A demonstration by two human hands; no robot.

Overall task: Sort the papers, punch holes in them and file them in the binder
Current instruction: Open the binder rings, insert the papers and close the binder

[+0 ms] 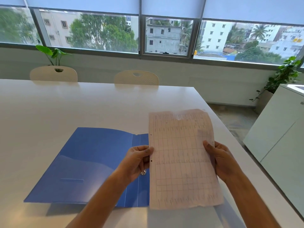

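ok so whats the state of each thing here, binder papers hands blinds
binder: open, lying flat on the table
papers: already punched with two holes on the left edge, held up over the binder, not yet filed
left hand: grips the papers' left edge
right hand: grips the papers' right edge
blinds: partly lowered
chairs: pushed in at the table's far side

papers (182,158): pale pinkish-white, faint grey ruled grid, 2 dark punched holes at the left edge
binder (92,163): blue, thin white lines along the spine
table (82,104): white
chairs (136,77): cream
cabinet (279,129): white
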